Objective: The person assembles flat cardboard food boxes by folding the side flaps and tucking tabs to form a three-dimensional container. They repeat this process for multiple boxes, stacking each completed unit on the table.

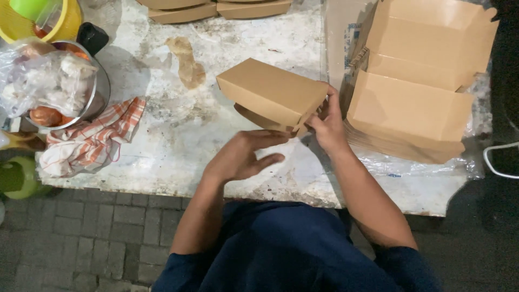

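Holding a closed brown cardboard box (272, 93) just above the table (178, 135) at frame centre, right hand (328, 124) pinching its lower right corner, left hand (240, 156) loosely spread just beneath, seemingly not gripping; looking light, thin-walled, crushable, best gripped at stiff folded edges.

Dark navy short-sleeved shirt, bare forearms and hands (281, 143).
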